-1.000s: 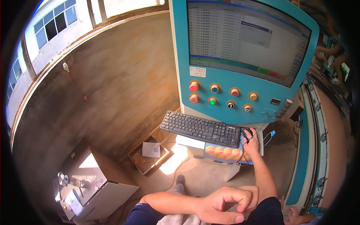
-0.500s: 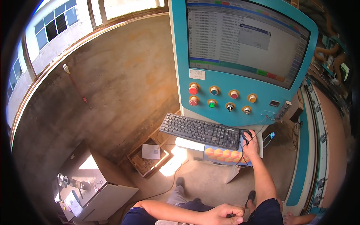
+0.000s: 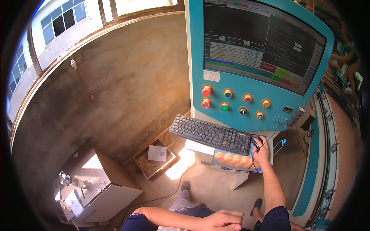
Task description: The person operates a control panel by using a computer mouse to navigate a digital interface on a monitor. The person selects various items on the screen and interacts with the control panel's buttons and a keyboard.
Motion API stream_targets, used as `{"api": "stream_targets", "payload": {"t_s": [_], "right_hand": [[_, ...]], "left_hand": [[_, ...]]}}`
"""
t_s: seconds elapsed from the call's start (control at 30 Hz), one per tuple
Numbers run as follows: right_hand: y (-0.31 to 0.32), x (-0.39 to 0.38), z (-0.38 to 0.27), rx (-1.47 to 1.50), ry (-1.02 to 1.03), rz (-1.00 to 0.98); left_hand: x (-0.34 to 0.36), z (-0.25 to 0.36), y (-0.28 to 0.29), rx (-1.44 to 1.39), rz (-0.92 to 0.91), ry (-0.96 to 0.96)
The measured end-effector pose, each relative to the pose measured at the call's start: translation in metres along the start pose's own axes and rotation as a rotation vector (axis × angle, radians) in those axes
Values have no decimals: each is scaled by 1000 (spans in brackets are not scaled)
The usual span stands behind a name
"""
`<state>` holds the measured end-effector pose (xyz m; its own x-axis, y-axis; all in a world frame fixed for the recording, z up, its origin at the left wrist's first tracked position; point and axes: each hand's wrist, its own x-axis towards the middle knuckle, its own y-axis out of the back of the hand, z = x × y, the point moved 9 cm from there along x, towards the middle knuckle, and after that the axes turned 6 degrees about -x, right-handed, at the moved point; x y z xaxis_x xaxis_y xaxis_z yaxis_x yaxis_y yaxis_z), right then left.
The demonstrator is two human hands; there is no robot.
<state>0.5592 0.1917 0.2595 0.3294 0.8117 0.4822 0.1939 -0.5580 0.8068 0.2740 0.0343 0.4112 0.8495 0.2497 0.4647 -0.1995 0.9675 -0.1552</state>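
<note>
My right hand [image 3: 262,151] is closed over a black computer mouse [image 3: 256,142] at the right end of a black keyboard [image 3: 210,133]. Below the keyboard's right half shows a mouse pad [image 3: 231,159] with an orange and yellow hexagon pattern. My left hand [image 3: 223,221] rests in front of my body at the lower edge, its fingers curled in and nothing visible in them. Above the keyboard stands a teal control cabinet [image 3: 231,122]. Its screen [image 3: 239,30] shows dark panels, a light table and coloured buttons.
Several push buttons and switches, among them a red one [image 3: 207,91], sit below the screen. At left is a cabinet [image 3: 115,181] with tools and paper on top. A wooden box [image 3: 154,173] with a paper sheet lies on the floor. Another person's foot [image 3: 256,207] shows lower right.
The screen has switched from a light list with a small pop-up window to dark panels with a table. My right hand stays on the mouse. The whole view has shifted slightly.
</note>
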Motion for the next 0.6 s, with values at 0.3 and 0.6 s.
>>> {"api": "stream_targets", "payload": {"t_s": [0.3, 0.6], "right_hand": [[-1, -1, 2, -14, 16, 15], [-2, 0, 5, -14, -15, 9]], "left_hand": [[-2, -12, -23, -50, -197, 118], [1, -11, -30, -58, -270, 71]]}}
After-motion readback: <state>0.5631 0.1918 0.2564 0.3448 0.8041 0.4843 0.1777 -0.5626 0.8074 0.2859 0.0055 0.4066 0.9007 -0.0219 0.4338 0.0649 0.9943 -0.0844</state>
